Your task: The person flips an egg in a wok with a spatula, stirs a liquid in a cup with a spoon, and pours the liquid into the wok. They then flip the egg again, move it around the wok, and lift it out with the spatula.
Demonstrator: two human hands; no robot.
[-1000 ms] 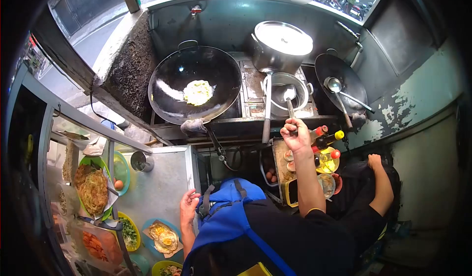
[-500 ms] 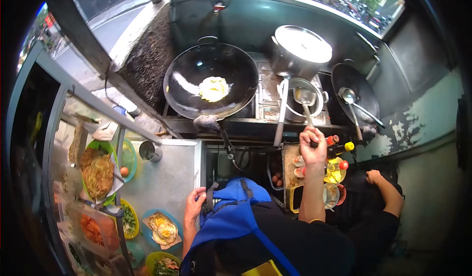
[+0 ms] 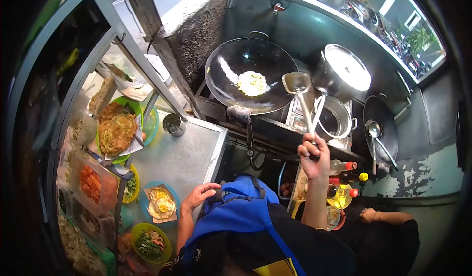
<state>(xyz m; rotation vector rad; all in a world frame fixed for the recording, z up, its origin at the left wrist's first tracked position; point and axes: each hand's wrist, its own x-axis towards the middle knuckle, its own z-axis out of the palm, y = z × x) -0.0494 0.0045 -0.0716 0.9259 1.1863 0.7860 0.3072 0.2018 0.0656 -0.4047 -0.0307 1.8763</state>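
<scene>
My right hand point(image 3: 314, 155) is closed around the handle of a metal wok spatula point(image 3: 296, 83). The spatula's broad blade is raised at the right rim of a large black wok point(image 3: 231, 87). In the wok lies a frying egg point(image 3: 252, 84), yellow and white. Behind my right hand, a saucepan handle or similar pale handle point(image 3: 318, 111) runs down from the open pot point(image 3: 334, 121). My left hand point(image 3: 200, 195) is beside the metal counter's edge, fingers stretched out beside a dark strap; it appears to hold nothing.
A lidded pot point(image 3: 346, 67) stands behind, and a smaller wok point(image 3: 381, 128) with ladles sits right. Bottles point(image 3: 344, 166) crowd below the stove. The counter point(image 3: 196, 138) bears a metal cup point(image 3: 173, 124) and plates of food point(image 3: 161, 203). Another person's arm point(image 3: 393, 217) is at lower right.
My right hand has lifted the spatula out of the small pot and moved it left to the wok's rim. My left hand's fingers have straightened. The whole view has shifted.
</scene>
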